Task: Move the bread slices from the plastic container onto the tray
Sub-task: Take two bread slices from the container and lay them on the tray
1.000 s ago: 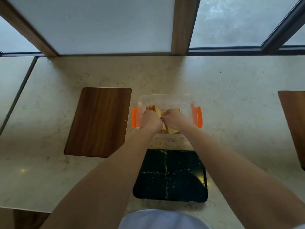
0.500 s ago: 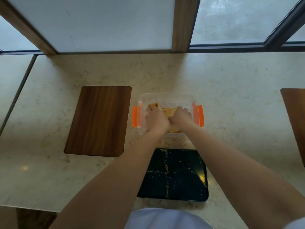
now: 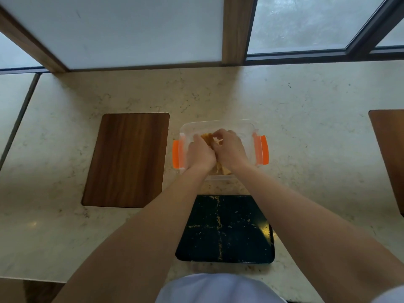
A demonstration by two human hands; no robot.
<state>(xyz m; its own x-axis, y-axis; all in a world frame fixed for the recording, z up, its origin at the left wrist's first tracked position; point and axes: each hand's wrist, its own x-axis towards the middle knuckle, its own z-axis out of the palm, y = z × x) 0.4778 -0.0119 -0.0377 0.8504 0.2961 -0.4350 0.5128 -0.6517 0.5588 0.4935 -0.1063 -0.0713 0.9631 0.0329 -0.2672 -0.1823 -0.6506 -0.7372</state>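
Observation:
A clear plastic container [image 3: 244, 127] with orange side clips stands on the stone counter. Toasted bread slices [image 3: 207, 138] lie inside it, mostly hidden under my hands. My left hand [image 3: 200, 153] and my right hand [image 3: 229, 149] are both down in the container, side by side, fingers curled onto the slices. Nearer to me lies a black tray [image 3: 225, 230] scattered with crumbs, with no bread on it.
A dark wooden board [image 3: 126, 159] lies flat to the left of the container. Another wooden board [image 3: 391, 154] shows at the right edge. A window wall runs along the counter's far side. The counter's near edge is by my body.
My two hands have moved a little further into the container and closer together, with my right fingers now curled over the top of the slices. The tray and container have not moved.

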